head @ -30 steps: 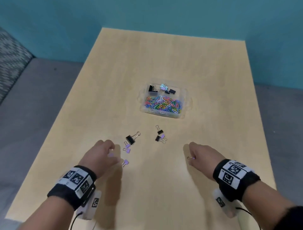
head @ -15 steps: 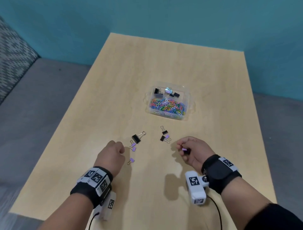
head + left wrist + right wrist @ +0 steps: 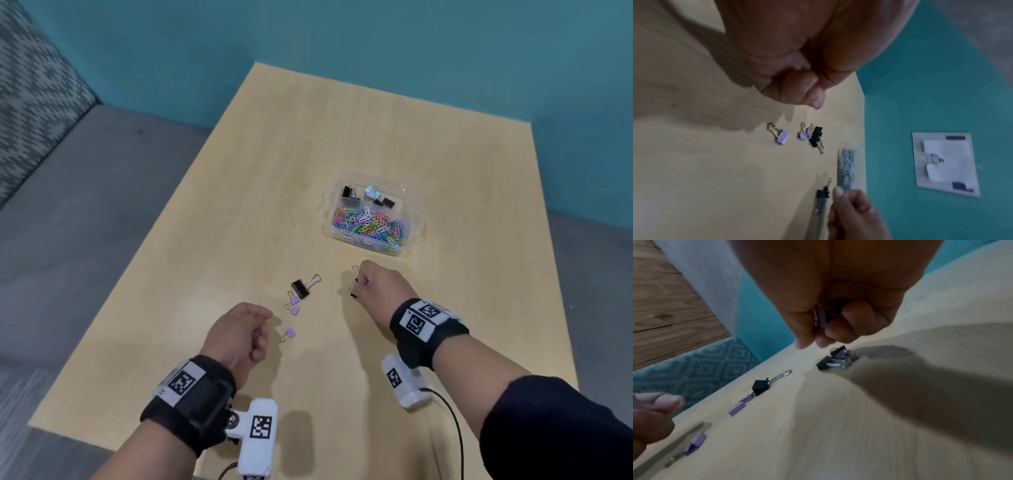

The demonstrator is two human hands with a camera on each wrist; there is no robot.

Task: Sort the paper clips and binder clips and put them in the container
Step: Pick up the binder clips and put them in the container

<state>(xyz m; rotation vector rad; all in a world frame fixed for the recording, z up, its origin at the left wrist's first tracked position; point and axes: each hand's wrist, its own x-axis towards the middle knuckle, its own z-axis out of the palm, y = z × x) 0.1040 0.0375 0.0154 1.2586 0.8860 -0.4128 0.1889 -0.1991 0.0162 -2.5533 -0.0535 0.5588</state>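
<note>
A clear two-part container (image 3: 416,219) holds several binder clips at the back and a heap of coloured paper clips (image 3: 368,222) at the front. A black binder clip (image 3: 300,288) and three purple binder clips (image 3: 294,310) lie loose on the table. My right hand (image 3: 359,281) grips a purple binder clip (image 3: 822,318) against its palm. Its fingertips (image 3: 803,344) hover just above a small cluster of black and purple clips (image 3: 835,360). My left hand (image 3: 253,329) is curled into a fist beside the nearest purple clip (image 3: 289,334); nothing shows inside it.
The light wood table (image 3: 342,137) ends near my wrists and at the teal wall behind. A grey floor and a patterned seat (image 3: 34,85) lie to the left. A paper sheet (image 3: 945,164) hangs on the teal wall.
My right hand has moved forward and left from the table's right side to the small cluster of clips, carrying a purple clip. My left hand has stayed curled by the purple clips.
</note>
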